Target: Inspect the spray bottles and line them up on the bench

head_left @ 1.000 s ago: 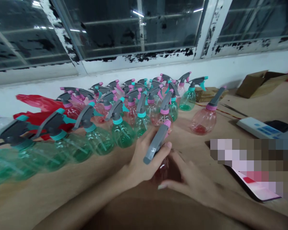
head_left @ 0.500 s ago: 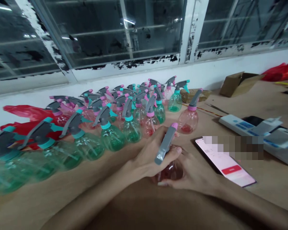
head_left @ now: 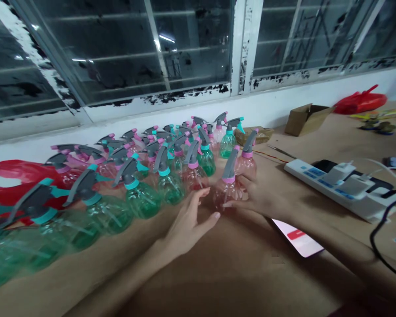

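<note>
A pink spray bottle [head_left: 225, 190] with a grey trigger head stands upright on the table, and my right hand [head_left: 262, 193] is wrapped around its right side. My left hand [head_left: 193, 220] is just left of it, thumb and fingers apart, holding nothing. Behind the held bottle stands another pink spray bottle [head_left: 246, 163]. Rows of green and pink bottles fill the left, the nearest to my left hand being a pink one [head_left: 194, 176] and a green one [head_left: 171, 187]. Each has a grey head with a pink or teal collar.
A phone [head_left: 298, 237] lies partly under my right forearm. At the right is a white power strip [head_left: 336, 189] with plugs and a black cable [head_left: 374, 240]. Tweezers [head_left: 280, 152], an open cardboard box [head_left: 306, 119] and red plastic bags [head_left: 361, 101] lie farther back, below the windows.
My left hand has let go of the bottle's head and moved down and left, opening. My right hand has carried the bottle forward, beside the other pink one. The view has turned slightly right.
</note>
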A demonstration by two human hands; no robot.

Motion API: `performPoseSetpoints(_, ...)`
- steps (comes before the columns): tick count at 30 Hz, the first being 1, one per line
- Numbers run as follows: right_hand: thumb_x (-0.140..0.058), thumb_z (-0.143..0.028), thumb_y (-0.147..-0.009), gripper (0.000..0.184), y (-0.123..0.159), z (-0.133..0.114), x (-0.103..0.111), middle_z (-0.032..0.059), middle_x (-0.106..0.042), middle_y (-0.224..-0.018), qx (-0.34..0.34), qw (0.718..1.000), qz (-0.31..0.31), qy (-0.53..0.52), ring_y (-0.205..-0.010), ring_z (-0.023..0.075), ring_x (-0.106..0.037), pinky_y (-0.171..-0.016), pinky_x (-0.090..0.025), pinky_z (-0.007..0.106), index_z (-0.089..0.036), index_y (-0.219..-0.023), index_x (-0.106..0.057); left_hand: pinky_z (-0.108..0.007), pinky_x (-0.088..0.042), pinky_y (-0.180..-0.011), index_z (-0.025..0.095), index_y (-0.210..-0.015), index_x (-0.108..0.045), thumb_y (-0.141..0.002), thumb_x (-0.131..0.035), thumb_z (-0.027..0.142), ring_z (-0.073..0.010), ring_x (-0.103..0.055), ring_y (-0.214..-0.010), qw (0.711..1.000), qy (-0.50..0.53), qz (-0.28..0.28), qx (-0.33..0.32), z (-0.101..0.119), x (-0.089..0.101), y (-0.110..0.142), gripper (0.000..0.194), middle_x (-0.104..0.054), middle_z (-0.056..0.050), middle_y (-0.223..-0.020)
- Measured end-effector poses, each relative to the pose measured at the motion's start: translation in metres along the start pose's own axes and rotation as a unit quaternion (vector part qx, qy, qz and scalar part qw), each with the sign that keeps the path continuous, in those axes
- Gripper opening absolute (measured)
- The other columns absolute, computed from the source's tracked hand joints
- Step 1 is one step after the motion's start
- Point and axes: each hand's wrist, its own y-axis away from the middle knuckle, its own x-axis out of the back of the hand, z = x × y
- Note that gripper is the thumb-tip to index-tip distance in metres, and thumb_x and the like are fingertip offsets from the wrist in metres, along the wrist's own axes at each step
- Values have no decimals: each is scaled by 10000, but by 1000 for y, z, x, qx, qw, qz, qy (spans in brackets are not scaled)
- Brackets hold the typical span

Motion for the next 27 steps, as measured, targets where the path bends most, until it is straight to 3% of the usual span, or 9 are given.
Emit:
performPoseSetpoints(6, -667, -434, -675, 618, -17, 7, -8, 158, -562, -1144, -44, 996, 47, 55, -1077, 353, -515, -851, -431, 504, -167, -1195, -464, -486, -404, -974, 260, -1241, -368, -865, -504, 295, -263, -473, -1174, 996, -59, -28, 54, -14, -8, 18, 402, -451, -75, -1301)
performPoseSetpoints(13, -572, -384, -761, 453, -31, 0, -5, 164, -631, -1003, -87, 988, 37, 121, -978, 359, -571, -756, -448, 485, -152, -1144, -500, -429, -387, -996, 264, -1190, -422, -826, -529, 199, -234, -461, -1181, 995, -89, -38, 17, -19, -19, 17, 384, -463, -49, -1269)
performPoseSetpoints(21, -575, -348, -775, 459, -46, -6, -7, 129, -670, -827, -133, 981, 25, 138, -765, 312, -634, -591, -454, 382, -175, -1189, -479, -446, -406, -974, 256, -1169, -446, -814, -516, 167, -258, -488, -1151, 994, -105, -30, -31, -19, -26, 0, 372, -497, -70, -1228)
performPoseSetpoints(24, -594, -326, -766, 542, -48, -5, -8, 137, -670, -863, -135, 983, 25, 120, -752, 305, -639, -606, -462, 389, -158, -1254, -429, -455, -420, -960, 256, -1155, -455, -801, -518, 157, -271, -508, -1133, 994, -96, -29, -52, -18, -30, -7, 373, -512, -73, -1211)
performPoseSetpoints(27, -597, -319, -763, 616, -42, -3, -5, 150, -640, -1028, -119, 988, 38, 88, -834, 293, -635, -669, -480, 398, -166, -1313, -366, -472, -425, -950, 247, -1141, -457, -793, -506, 142, -287, -517, -1120, 994, -85, -27, -59, -14, -33, -14, 366, -520, -82, -1190)
